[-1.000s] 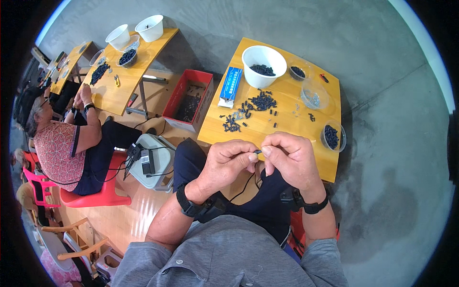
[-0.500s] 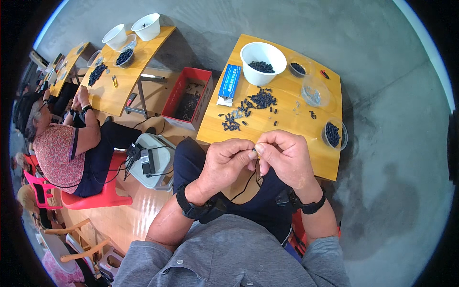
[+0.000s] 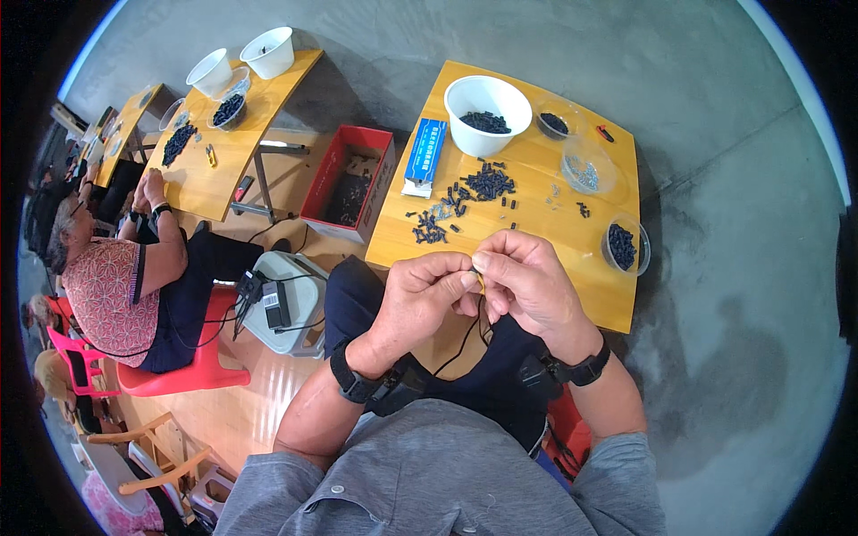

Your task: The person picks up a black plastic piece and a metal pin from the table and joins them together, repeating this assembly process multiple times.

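My left hand (image 3: 424, 297) and my right hand (image 3: 534, 284) meet fingertip to fingertip over my lap, near the front edge of the table. Both are closed in a pinch. A tiny dark piece shows between the fingertips, mostly covered by them, and a bit of yellow (image 3: 483, 283) peeks out below my right thumb; I cannot make out what it belongs to. Beyond the hands lies a heap of small black parts (image 3: 490, 183). A looser group of black parts (image 3: 430, 231) is nearer, with small clear or silvery pieces (image 3: 441, 212) beside it.
On the wooden table (image 3: 545, 214) stand a white bucket (image 3: 465, 89), a blue box (image 3: 424, 159), tubs of black parts (image 3: 621, 247), a tub of silvery pieces (image 3: 585, 171) and a red-and-black tool (image 3: 605, 133). A red carton (image 3: 350, 183) sits left; another person (image 3: 112, 277) works beyond.
My right hand has shifted slightly up and left, its fingers tilting over the pinched piece. The yellow bit shows more clearly. My left hand has hardly moved.
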Demonstrator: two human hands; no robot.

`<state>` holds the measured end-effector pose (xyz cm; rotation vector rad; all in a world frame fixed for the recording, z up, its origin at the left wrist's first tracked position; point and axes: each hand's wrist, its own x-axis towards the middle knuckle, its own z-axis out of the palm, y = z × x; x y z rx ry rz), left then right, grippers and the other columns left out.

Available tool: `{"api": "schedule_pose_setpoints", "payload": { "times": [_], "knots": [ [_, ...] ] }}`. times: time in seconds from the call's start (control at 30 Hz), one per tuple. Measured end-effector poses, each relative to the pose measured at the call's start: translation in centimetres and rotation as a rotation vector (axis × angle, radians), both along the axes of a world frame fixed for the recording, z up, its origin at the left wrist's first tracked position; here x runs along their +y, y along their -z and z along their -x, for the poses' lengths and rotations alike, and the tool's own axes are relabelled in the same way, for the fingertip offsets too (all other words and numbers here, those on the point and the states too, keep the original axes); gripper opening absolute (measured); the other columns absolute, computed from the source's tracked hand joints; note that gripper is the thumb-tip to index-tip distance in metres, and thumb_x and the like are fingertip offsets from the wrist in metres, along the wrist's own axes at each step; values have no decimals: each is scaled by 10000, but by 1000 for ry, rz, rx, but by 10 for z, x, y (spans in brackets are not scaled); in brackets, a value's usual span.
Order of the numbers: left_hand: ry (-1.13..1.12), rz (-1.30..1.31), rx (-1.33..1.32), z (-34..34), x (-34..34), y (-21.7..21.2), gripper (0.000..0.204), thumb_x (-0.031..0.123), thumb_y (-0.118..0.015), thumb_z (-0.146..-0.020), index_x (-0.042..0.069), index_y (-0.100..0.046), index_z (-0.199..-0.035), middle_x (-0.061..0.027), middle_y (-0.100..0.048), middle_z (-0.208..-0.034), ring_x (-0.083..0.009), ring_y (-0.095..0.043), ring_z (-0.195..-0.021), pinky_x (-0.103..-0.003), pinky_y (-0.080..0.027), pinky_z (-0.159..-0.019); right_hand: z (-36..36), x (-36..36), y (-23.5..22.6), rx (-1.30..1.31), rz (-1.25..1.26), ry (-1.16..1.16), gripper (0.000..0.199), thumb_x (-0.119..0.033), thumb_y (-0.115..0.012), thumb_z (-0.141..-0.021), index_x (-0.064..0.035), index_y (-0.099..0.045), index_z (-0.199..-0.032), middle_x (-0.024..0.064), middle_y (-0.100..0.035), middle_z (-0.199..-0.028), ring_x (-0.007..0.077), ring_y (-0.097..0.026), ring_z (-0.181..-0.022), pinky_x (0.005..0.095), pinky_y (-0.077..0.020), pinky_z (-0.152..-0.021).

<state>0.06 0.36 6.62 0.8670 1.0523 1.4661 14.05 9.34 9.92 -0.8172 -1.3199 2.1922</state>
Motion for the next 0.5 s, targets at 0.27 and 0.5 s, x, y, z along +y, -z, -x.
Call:
{"api": "schedule_pose_setpoints", "payload": {
  "times": [0.27, 0.5],
  "knots": [
    [40, 36, -73, -4, -2, -4, 132, 19, -575, -891, -36, -635, -995, -65, -667, -848, -109, -614, -633, -221, -498, -583, -8, -2, -2, 48, 85, 8, 161, -140, -568, -922, 14, -588, -881, 16, -565, -639, 60, -497, -419, 200, -451, -378],
    [63, 116, -118, -4, -3, -10, 137, 21, -573, -890, -47, -630, -994, -79, -664, -844, -118, -615, -620, -224, -496, -569, -12, 1, 2, 71, 88, -40, 151, -134, -583, -912, 14, -597, -886, 8, -564, -626, 55, -500, -431, 200, -460, -388]
  ]
}}
